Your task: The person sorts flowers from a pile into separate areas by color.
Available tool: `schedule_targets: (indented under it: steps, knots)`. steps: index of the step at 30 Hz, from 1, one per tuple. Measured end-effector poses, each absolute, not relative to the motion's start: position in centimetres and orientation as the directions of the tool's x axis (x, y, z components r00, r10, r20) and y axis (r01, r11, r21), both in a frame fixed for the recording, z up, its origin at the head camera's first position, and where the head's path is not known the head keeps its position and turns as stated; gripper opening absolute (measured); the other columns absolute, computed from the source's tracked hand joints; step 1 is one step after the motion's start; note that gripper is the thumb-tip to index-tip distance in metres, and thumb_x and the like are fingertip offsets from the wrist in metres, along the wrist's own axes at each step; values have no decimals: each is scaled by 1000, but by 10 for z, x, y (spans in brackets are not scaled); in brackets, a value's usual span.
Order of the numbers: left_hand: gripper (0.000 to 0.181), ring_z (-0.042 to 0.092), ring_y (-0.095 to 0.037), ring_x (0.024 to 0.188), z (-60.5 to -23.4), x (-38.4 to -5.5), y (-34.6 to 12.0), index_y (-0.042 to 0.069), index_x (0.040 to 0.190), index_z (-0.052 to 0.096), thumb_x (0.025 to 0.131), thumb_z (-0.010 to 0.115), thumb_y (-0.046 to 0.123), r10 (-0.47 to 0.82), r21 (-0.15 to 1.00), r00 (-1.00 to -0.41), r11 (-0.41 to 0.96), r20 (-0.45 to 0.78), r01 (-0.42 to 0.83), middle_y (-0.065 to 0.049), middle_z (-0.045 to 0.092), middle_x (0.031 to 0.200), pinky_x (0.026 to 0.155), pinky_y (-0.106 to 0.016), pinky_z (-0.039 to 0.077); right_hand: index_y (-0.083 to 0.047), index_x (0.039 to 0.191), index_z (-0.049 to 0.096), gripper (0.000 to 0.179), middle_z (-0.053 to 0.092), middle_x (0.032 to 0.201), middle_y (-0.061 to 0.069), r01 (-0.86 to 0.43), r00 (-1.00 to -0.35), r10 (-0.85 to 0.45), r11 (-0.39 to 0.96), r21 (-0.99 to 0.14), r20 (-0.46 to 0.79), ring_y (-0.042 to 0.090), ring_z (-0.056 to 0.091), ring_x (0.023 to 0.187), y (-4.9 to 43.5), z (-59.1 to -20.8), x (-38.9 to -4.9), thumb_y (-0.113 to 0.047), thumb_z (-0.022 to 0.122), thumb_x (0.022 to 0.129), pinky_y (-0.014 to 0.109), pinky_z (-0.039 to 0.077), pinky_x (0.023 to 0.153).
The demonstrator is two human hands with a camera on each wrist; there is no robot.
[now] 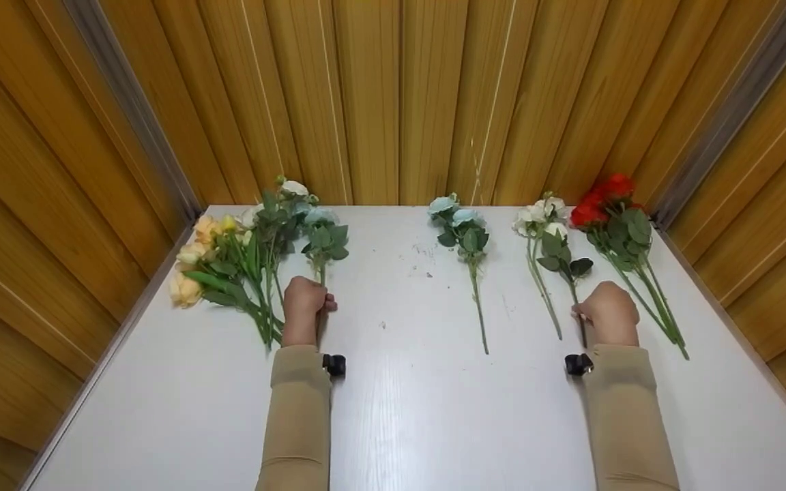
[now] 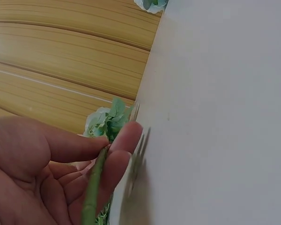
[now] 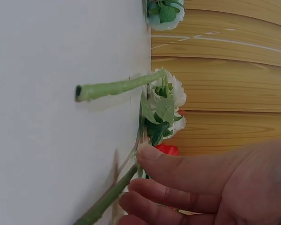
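My left hand [image 1: 304, 303] pinches the green stem of a light blue artificial flower [image 1: 325, 240] at the left group. In the left wrist view, that stem [image 2: 91, 199] runs between thumb and fingertips, its leafy bloom [image 2: 105, 123] beyond them. On the right, my right hand [image 1: 611, 310] pinches the stem of a white artificial flower [image 1: 556, 249] with dark green leaves. The right wrist view has this stem [image 3: 105, 201] at the thumb tip, slanting close over the table. Another white flower's stem [image 3: 114, 88] lies beside it, its cut end toward the camera.
Yellow-orange flowers [image 1: 192, 254] and white ones lie left of my left hand. A two-headed light blue flower [image 1: 468, 218] lies mid-table. Red flowers [image 1: 601, 201] lie beyond my right hand. Wood-patterned panels [image 1: 366, 102] enclose the white table [image 1: 406, 409] at the back and sides.
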State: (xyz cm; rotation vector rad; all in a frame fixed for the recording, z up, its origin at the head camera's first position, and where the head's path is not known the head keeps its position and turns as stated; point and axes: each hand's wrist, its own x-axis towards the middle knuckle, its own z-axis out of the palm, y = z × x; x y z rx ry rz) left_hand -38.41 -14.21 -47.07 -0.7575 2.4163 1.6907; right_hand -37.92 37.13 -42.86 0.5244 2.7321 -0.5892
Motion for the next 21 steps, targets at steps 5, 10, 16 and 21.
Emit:
schedule_targets:
  steps: [5,10,16,21]
  knots:
    - [33,73,-14,62,-468,-383,-142,-13,129,60,99,53,0,-342,885,-874,193,-344,-423,-16,75,87,57,-25,58,8,99,67,44,68,99,30,365,-924,280,850,-380,-259,37,65,77,362,-422,-377,-35,63,99,44,52,58]
    - [34,77,-20,78,-464,-380,-139,-9,135,57,103,55,3,-337,913,-885,138,-322,-384,-26,74,109,70,-30,63,4,92,69,39,70,102,31,296,-955,249,850,-436,-164,45,68,84,346,-414,-375,-33,60,102,45,51,56]
    - [35,76,-18,80,-456,-380,-132,-8,136,57,103,56,4,-324,940,-903,94,-283,-328,-24,74,112,81,-36,63,6,111,70,40,71,111,30,175,-984,167,861,-478,-60,46,69,89,318,-408,-370,-30,56,104,47,53,62]
    - [34,76,-15,79,-446,-380,-124,-9,134,57,102,58,3,-275,962,-929,38,-249,-269,-25,74,112,72,-27,62,4,115,71,38,74,109,26,109,-994,108,859,-500,-31,39,70,90,288,-408,-366,-30,57,104,42,53,66]
